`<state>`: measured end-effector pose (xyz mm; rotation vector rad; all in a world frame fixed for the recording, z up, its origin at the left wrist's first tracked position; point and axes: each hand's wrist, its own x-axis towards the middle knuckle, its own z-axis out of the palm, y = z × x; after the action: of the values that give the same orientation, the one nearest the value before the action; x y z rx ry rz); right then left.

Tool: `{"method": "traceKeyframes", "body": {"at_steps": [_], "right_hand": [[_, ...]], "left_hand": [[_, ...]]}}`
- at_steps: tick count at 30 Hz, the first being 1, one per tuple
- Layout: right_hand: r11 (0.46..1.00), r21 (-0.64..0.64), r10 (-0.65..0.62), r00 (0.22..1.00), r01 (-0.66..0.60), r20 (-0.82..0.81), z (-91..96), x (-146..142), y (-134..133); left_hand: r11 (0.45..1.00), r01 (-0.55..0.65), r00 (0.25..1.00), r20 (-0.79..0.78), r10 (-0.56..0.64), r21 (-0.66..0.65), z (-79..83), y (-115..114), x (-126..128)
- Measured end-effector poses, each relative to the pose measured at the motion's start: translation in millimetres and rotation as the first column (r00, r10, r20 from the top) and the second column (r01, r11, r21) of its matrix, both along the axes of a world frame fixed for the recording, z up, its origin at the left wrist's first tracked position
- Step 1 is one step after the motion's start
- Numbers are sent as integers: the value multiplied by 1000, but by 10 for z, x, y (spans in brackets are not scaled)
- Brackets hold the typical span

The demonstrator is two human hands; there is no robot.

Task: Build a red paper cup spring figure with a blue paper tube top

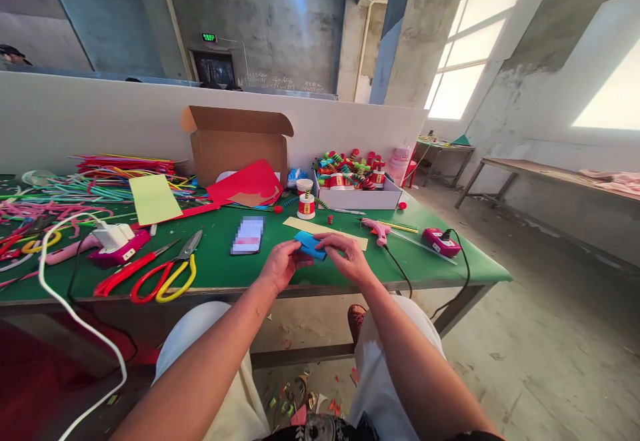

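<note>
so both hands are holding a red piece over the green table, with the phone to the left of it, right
The colour is wrong: the head view shows the left hand and right hand holding a blue piece, not red, over the green table, with the phone to its left.

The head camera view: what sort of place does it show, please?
Probably a craft workshop: the green worktable bears scissors, a pink glue gun and an open box full of colourful craft pieces, before bare concrete walls.

Blue piece (311,246), apparently paper, held slantwise between fingers (334,239).
</note>
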<state>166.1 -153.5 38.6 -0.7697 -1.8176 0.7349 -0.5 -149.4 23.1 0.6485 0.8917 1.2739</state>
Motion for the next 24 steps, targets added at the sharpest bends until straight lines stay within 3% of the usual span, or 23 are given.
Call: {"method": "traceKeyframes", "body": {"at_steps": [6,9,13,16,19,24], "right_hand": [[992,107,45,990,-60,137,-20,-19,-3],[992,128,0,991,-17,134,-62,-50,30],[993,40,-109,994,109,17,-81,-57,58],[991,-25,-132,991,131,-37,-79,-48,54],[997,-41,-72,997,71,-36,-66,-43,36],[979,-138,143,988,-150,-61,3,10,7]], "left_hand": [[999,46,999,20,-46,26,14,-9,-6],[998,53,998,21,-54,24,12,-1,-12],[991,115,993,-25,-113,61,25,12,-64],[979,153,987,-70,-145,133,29,16,-115],[981,146,987,-90,-135,129,-1,30,-148],[994,101,990,-107,-96,45,-89,91,-186]]}}
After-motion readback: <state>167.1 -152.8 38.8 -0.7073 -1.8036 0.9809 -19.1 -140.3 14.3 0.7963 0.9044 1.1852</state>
